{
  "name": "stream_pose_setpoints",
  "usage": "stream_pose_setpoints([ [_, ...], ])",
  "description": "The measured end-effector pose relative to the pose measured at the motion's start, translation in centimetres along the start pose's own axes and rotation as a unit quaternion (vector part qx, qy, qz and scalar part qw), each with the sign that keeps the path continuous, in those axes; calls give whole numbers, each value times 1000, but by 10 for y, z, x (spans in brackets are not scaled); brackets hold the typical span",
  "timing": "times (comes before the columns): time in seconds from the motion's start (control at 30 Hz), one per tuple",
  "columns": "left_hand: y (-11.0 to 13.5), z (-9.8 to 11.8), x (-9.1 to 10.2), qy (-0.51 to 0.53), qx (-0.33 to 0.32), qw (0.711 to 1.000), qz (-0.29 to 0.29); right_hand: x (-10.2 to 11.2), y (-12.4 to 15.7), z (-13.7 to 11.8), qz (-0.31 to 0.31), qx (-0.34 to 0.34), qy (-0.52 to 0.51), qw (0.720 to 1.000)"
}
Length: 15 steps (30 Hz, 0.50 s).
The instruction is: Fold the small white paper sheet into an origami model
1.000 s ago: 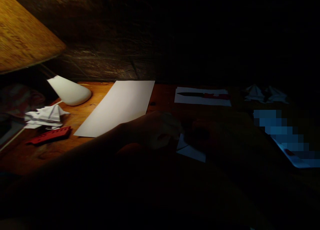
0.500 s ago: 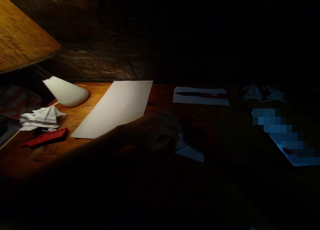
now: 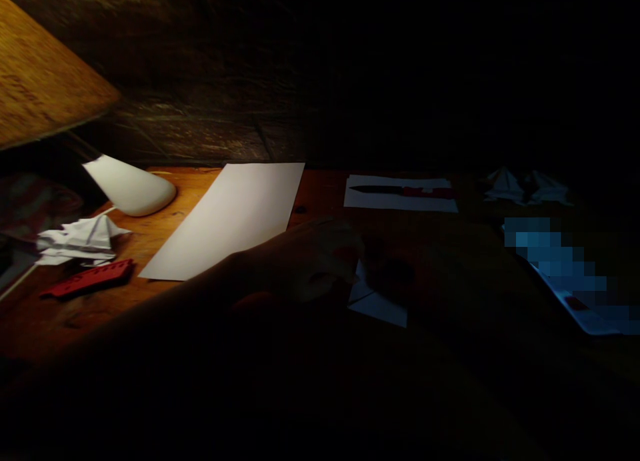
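The scene is very dark. My left hand [image 3: 310, 261] lies low over the wooden table [image 3: 165, 231], fingers curled onto a small folded piece of white paper [image 3: 377, 301]. My right hand [image 3: 400, 267] is a dim shape just right of it, also on the folded paper; its fingers are lost in shadow. A large white sheet [image 3: 230, 217] lies flat behind my left hand.
At the far left sit a white lamp head [image 3: 127, 184], a crumpled folded paper [image 3: 80, 237] and a red flat tool [image 3: 87, 277]. Further back a knife with a red handle [image 3: 405, 191] lies on a white sheet. Folded paper figures [image 3: 525, 186] and a lit screen [image 3: 565, 267] are at the right.
The view has drifted slightly, so the objects sit a little further left. Both hands stay on the small folded paper with barely any movement.
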<state>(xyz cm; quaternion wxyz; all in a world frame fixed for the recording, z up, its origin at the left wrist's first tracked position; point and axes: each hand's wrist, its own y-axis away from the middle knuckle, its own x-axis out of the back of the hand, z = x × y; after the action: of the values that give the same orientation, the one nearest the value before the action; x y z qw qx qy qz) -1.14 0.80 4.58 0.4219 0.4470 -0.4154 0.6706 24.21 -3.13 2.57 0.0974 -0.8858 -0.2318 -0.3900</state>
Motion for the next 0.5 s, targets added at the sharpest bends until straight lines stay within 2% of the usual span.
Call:
stream_pose_setpoints([
  [0.2, 2, 3, -10, 17, -47, 999, 20, -1, -2, 1, -10, 17, 19, 1000],
  [0.3, 2, 9, -14, 3, -50, 998, 23, -1, -3, 5, -15, 18, 14, 1000],
  [0.43, -1, 14, -13, -27, -46, 999, 10, -1, -4, 21, -35, 85, -24, 995],
  [0.5, -2, 15, -12, -37, -51, 998, -1, 1, -3, 29, -20, 115, -43, 992],
])
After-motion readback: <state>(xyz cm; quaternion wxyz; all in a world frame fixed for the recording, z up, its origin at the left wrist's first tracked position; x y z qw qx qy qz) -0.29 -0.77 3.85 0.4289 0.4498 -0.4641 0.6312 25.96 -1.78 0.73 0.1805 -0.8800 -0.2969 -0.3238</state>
